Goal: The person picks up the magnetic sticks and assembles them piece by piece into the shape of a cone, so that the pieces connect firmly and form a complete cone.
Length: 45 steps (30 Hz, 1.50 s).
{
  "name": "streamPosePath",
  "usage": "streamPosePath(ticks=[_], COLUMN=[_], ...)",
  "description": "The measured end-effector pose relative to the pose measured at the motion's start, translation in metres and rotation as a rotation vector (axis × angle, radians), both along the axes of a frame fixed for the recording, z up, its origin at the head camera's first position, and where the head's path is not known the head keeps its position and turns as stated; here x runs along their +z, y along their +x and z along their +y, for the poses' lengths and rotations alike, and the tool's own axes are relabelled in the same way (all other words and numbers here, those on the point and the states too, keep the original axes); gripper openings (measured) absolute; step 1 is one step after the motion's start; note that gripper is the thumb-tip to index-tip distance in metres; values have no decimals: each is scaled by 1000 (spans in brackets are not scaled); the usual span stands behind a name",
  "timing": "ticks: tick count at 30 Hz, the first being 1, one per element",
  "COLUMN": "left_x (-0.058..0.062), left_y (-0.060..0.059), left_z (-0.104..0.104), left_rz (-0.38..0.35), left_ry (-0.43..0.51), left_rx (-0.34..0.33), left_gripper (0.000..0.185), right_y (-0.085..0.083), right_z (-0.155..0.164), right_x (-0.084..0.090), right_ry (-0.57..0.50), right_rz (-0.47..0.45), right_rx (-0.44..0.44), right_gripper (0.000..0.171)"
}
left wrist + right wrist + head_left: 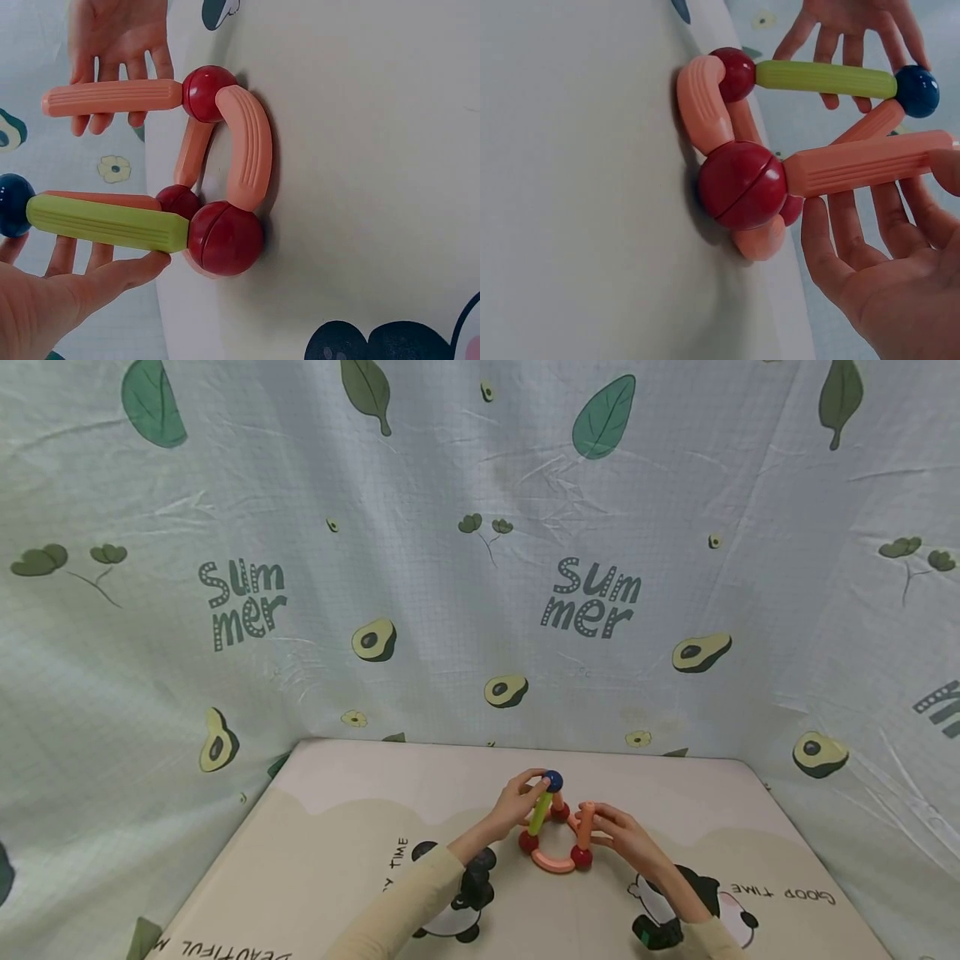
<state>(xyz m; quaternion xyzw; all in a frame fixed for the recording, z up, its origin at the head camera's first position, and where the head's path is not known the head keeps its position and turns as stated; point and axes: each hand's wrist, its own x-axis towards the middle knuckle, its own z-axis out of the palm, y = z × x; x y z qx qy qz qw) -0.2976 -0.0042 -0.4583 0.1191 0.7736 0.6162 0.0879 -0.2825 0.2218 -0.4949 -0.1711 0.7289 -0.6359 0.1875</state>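
Note:
A toy built of balls and rods stands on the table. Curved orange pieces (553,864) join red balls (528,842) into a ring at its base. From one red ball a yellow-green rod (109,223) rises to a dark blue ball (917,91). A straight orange rod behind it also meets the blue ball. My left hand (520,799) pinches the blue ball at the top, its other fingers spread along the green rod. My right hand (626,835) holds another straight orange rod (870,163), upright on the near right red ball (742,184), thumb on its upper end.
The pale table mat (330,860) carries printed pandas and lettering. Behind it hangs a light curtain (435,577) printed with leaves, avocados and words. The far edge of the table lies just beyond the toy.

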Motion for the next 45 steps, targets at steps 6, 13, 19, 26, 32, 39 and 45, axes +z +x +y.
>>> streamPosePath(ticks=[6, 13, 19, 26, 32, 39, 45], left_x=[2, 2, 3, 2, 0, 2, 6], left_y=[-1, -3, -2, -3, -3, -2, 1], left_z=[-2, -2, -1, 0, 2, 3, 3], left_rz=[-15, -36, -44, -45, -29, -20, -25], left_ry=[14, 1, -17, -15, -29, -41, -38], left_rx=[-22, -24, -23, -25, -32, -37, -46], left_gripper=[41, 41, 38, 37, 37, 38, 39], right_y=[1, 1, 2, 0, -2, -4, -3], right_z=[-1, 0, -1, -1, -3, -3, -4], right_x=[-6, -11, -12, -14, -15, -15, -13], right_ry=[3, -13, -8, -3, 21, 37, 44], right_rz=[-20, -17, -8, 35, 21, 31, 7], right_rx=[-29, -45, -36, -1, -11, -17, -39], right_gripper=[57, 56, 56, 51, 53, 50, 50])
